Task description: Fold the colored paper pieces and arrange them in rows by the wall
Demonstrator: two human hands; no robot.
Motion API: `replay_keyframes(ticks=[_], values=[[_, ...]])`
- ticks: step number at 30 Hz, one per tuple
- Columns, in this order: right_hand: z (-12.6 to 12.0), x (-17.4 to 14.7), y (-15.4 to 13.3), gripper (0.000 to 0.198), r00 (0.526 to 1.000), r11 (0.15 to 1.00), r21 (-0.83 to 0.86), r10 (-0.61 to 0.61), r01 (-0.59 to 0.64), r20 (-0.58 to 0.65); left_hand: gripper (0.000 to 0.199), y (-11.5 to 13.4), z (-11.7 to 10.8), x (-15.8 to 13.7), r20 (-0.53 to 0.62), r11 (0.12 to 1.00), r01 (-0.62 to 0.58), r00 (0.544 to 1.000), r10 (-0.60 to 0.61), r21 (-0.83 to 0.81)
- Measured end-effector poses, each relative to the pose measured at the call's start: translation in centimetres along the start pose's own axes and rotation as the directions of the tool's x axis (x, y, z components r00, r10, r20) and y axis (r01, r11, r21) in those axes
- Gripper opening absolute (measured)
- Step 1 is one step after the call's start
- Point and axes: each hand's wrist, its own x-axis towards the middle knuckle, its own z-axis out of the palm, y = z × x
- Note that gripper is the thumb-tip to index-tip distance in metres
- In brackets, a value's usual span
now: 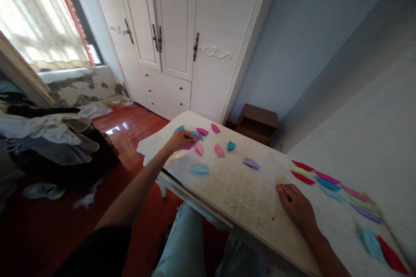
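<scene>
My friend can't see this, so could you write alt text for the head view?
A person's left hand holds a purple piece over a white table, among scattered colorful folded pieces; the right hand is near similar pieces grouped together. Behind stands a white wardrobe.

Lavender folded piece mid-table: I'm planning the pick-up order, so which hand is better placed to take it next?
Probably the right hand: it looks nearer the lavender piece and shows no piece in its grasp. The left hand is farther off and pinches a purple piece.
</scene>
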Motion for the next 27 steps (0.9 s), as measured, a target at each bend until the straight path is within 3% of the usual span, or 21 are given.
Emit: replay_keyframes(ticks=[2, 4, 12, 19, 23, 27], values=[[0.0, 0.0, -0.3, 0.034, 1.000, 1.000, 0.003, 0.002, -0.002, 0.000, 0.033, 1.5, 0.2, -0.9, 0.078, 0.978, -0.019, 0.996, 0.036, -0.208], [0.0, -0.1, -0.7, 0.034, 1.000, 1.000, 0.010, 0.002, -0.002, 0.000, 0.035, 3.1, 0.7, -1.6, 0.144, 0.948, 0.011, 0.989, 0.036, -0.317], [-0.5, -0.5, -2.7, 0.031, 0.998, 0.997, 0.064, -0.038, 0.035, 0.040, 0.029, 8.1, 5.4, -3.0, 0.360, 0.875, 0.089, 0.928, 0.101, -0.476], [-1.2, -1.8, -3.8, 0.027, 0.998, 0.970, 0.243, 0.004, -0.019, 0.059, 0.027, 13.7, 10.9, -3.2, 0.549, 0.890, 0.075, 0.810, 0.208, -0.449], [-1.9, -3.2, -4.2, 0.023, 0.997, 0.939, 0.340, 0.020, -0.044, 0.074, 0.031, 17.4, 14.9, -3.3, 0.616, 0.916, -0.019, 0.734, 0.285, -0.401], [-2.2, -4.4, -4.4, 0.020, 0.995, 0.938, 0.340, 0.046, -0.072, 0.083, 0.025, 20.6, 20.4, -2.7, 0.598, 0.916, -0.169, 0.711, 0.369, -0.365]])
